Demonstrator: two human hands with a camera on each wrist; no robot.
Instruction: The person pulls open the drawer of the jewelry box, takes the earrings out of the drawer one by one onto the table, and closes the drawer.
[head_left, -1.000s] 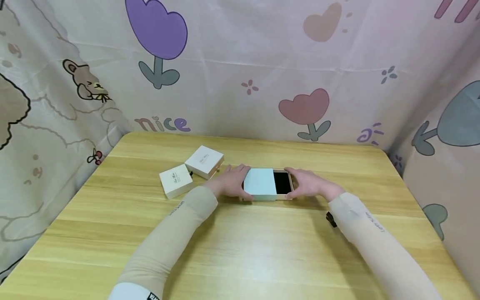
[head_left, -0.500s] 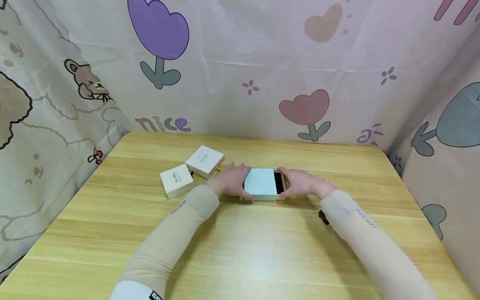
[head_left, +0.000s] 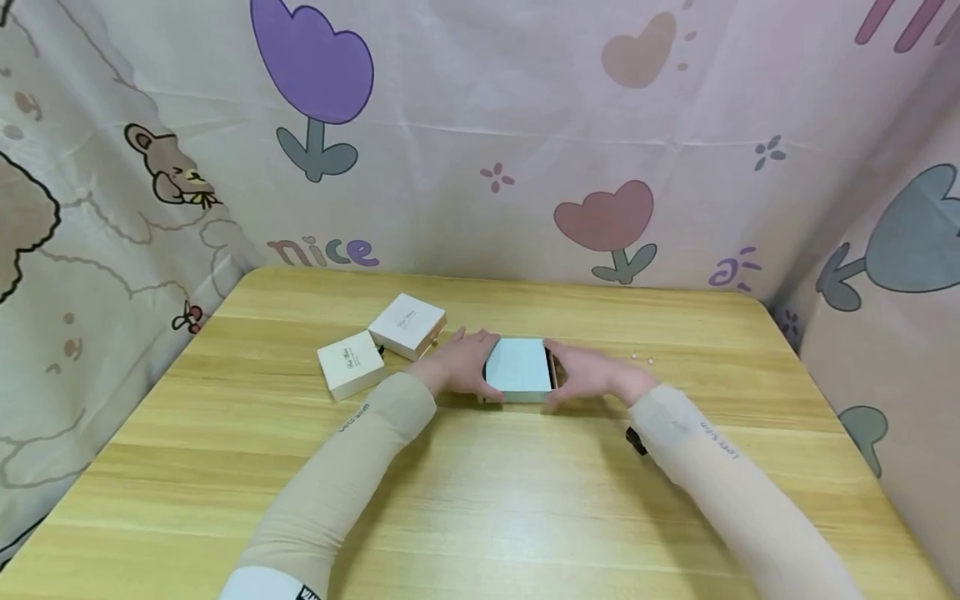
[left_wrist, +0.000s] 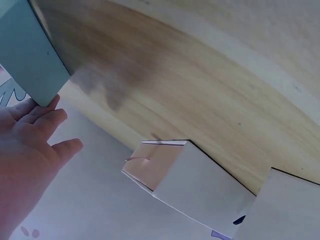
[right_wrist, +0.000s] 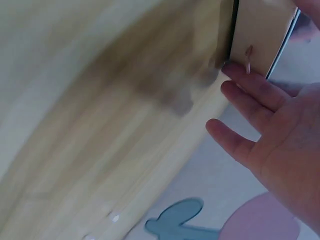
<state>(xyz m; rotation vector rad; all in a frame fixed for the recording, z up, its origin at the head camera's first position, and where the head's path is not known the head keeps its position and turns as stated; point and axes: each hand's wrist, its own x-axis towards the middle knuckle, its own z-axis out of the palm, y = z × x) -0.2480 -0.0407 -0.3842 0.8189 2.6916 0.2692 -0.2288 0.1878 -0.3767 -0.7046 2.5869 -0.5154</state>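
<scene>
Surface: one wood-grain table (head_left: 480, 508), pale yellow-brown with long streaks, a soft glare on its middle, far corners rounded.

Room: printed fabric backdrop (head_left: 450, 108), whitish with a pinkish cast, hung behind the table and along both sides, creased in places. Motifs on the back: purple tulip (head_left: 318, 71); dusty-red tulip (head_left: 606, 218); "nice" lettering (head_left: 324, 251) in mixed colours, just above the table's far edge; beige heart (head_left: 637, 52). Towards the left, a brown bear (head_left: 174, 173); on the right side, a grey-blue tulip (head_left: 907, 237).

Central item: pale blue drawer box (head_left: 519, 364), flat on the table towards its far side, between the hands. Its inner drawer (right_wrist: 262, 32) has a beige-pink end with a small pull loop, and stands slightly out of the sleeve at the right.

Left hand (head_left: 467, 364): thumb and fingers parted to span the box's left end, gripping the sleeve.

Right hand (head_left: 587, 372): thumb and fingers parted likewise, holding the drawer end across its width; the remaining fingers extend loosely.

Both forearms: beige arm sleeves (head_left: 330, 483) with dark lettering.

Left of the box: white drawer box (head_left: 407, 323), with pinkish drawer front, and cream-white box (head_left: 351, 365) just beside it, nearer the person; each bears dark script on top.

Beyond the right wrist: two tiny shiny pieces (head_left: 651, 361), too small to identify.
</scene>
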